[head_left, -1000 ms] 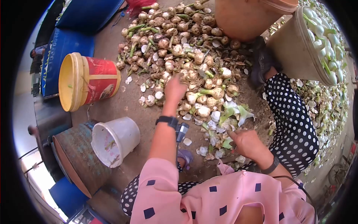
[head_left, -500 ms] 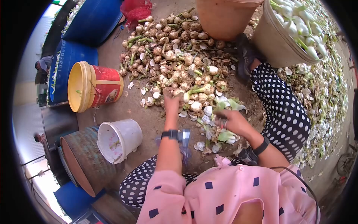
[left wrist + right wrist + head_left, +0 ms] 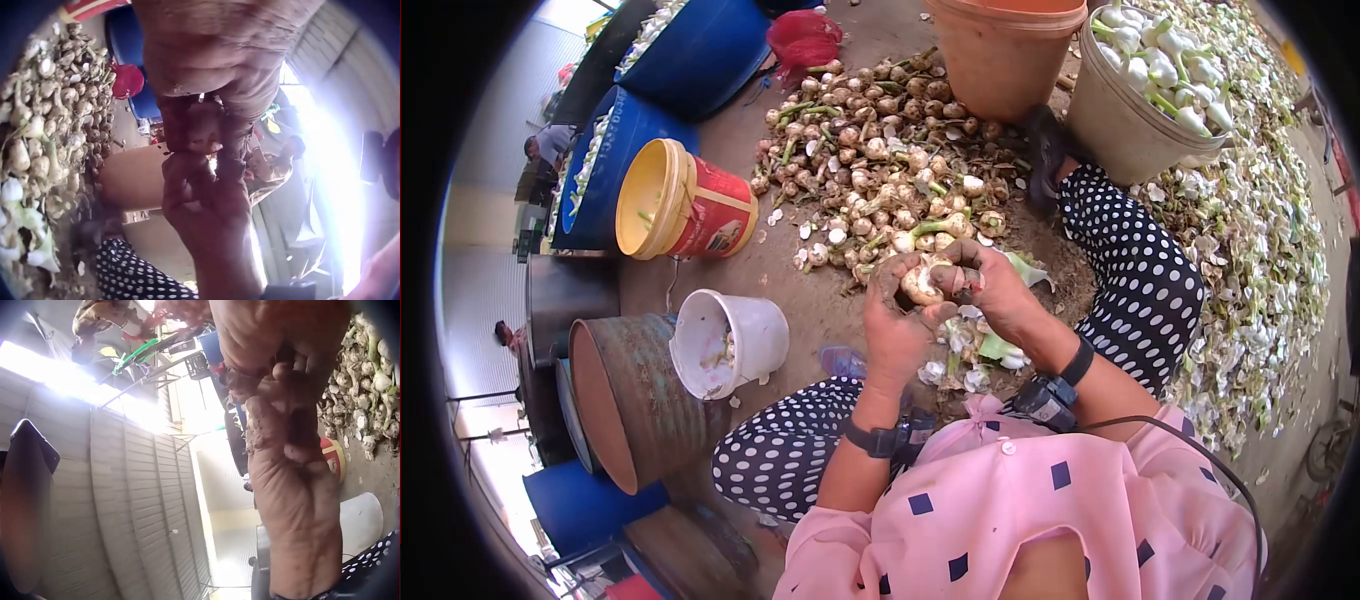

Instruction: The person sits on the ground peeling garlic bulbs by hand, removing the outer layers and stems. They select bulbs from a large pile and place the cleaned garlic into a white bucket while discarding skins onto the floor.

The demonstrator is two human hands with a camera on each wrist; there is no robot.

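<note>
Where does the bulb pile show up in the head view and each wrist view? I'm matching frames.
Head: bulb pile, upper centre.
Left wrist: bulb pile, along the left side.
Right wrist: bulb pile, upper right edge.
Shared landmark: polka-dot trousers, visible in all three.

The held bulb [image 3: 922,287] is cream streaked with brown; the heap of bulbs [image 3: 860,165] mixes muddy brown, off-white and green. The blouse [image 3: 1010,500] is pink with scattered navy squares, the trousers [image 3: 1135,270] black with white polka dots. The near bucket [image 3: 718,215] pairs yellow with red, the small pail [image 3: 762,335] is white, the tall bucket [image 3: 1000,70] orange, the net bag [image 3: 805,42] red, and the drum [image 3: 650,380] rusty brown with bluish patches
</note>
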